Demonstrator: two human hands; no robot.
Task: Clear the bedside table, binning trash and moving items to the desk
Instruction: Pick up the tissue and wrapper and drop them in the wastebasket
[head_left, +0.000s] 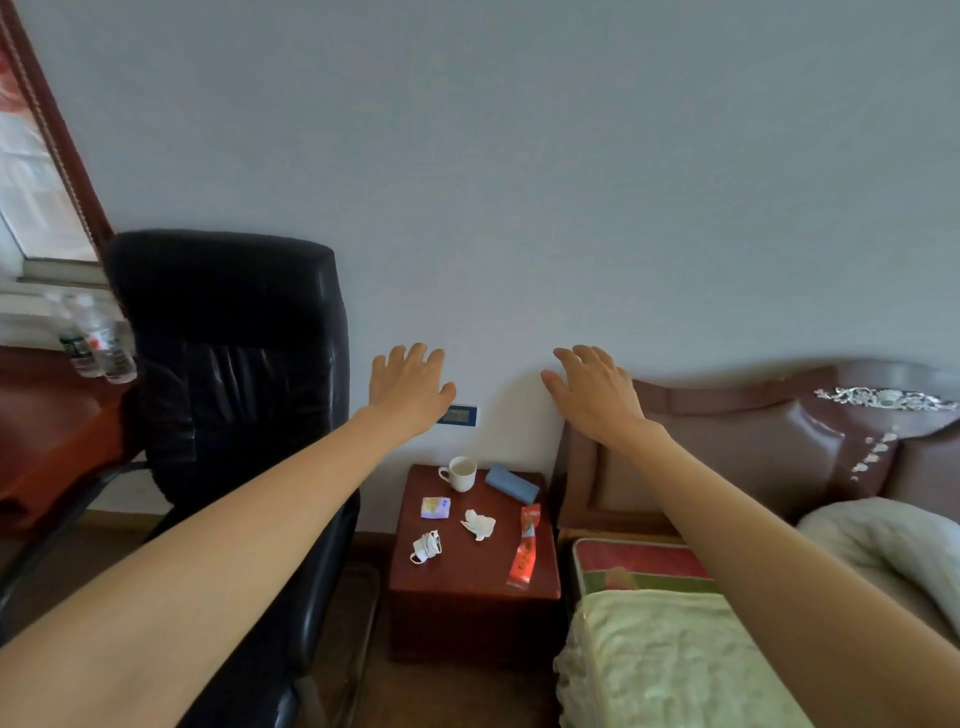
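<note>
The red-brown bedside table (467, 577) stands between a chair and the bed. On it lie a white cup (460, 473), a blue case (511, 484), a small colourful packet (435, 507), a crumpled white tissue (479, 524), a coiled white cable (427, 547) and a red wrapper (525, 546). My left hand (410, 384) and my right hand (592, 389) are stretched out in front of me, above and beyond the table, fingers spread, holding nothing.
A black office chair (228, 384) stands left of the table. The red-brown desk (52, 426) at far left carries water bottles (98, 343). The bed (675, 649) with a brown headboard (753, 441) is on the right. A wall socket (460, 415) sits above the table.
</note>
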